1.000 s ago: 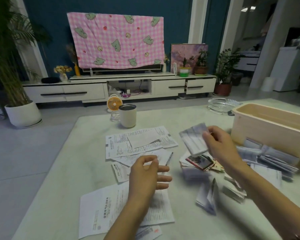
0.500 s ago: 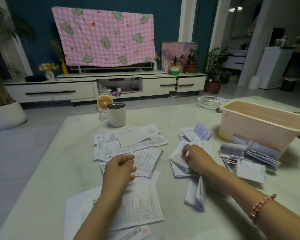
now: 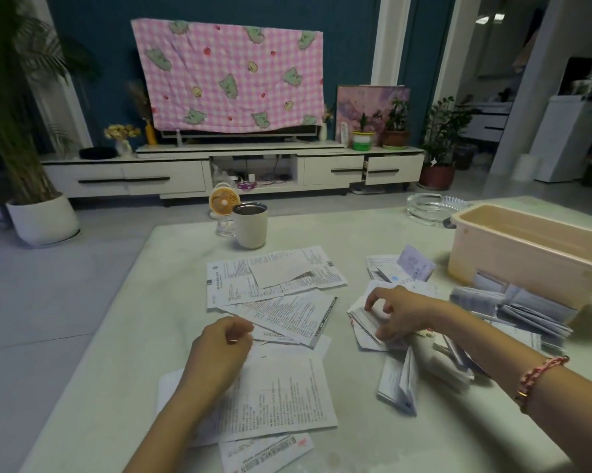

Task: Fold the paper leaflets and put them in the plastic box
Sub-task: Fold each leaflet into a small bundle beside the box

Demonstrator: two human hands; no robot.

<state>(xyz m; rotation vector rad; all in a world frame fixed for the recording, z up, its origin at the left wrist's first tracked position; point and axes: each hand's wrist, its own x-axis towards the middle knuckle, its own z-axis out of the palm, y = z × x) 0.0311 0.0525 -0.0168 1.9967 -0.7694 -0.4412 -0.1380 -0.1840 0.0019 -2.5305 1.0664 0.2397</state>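
At the near edge of the pale table [image 3: 110, 353], a printed slip [image 3: 263, 452] is lying partly out of view. Just beyond it, a large unfolded sheet [image 3: 287, 397] is lying flat under the person's left forearm. The left hand [image 3: 219, 349] is sitting over that sheet's far edge with its fingers curled inward; I cannot tell whether it is pinching any paper. To the right, a folded leaflet [image 3: 402, 384] is standing tent-like on its edges.

The right hand [image 3: 402, 314], with a pink beaded bracelet [image 3: 540, 377] on its wrist, is gripping a small stack of folded leaflets [image 3: 362, 322] that is lying on the table. Its fingers are curling over the top and its thumb is pressing in at the near side.

Farther on, loose printed sheets [image 3: 274, 281] are overlapping one another mid-table. A heap of folded papers [image 3: 516, 308] is lying against the near wall of the beige plastic box [image 3: 526, 257], which is standing open-topped at the table's right side.

A cream mug [image 3: 250, 230] and a glass ashtray [image 3: 431, 208] are sitting near the far edge. Beyond the table, a small orange fan [image 3: 223, 199] is standing on the floor before a white cabinet [image 3: 124, 175]. Above it, a pink checked cloth [image 3: 229, 73] is draping over a screen.
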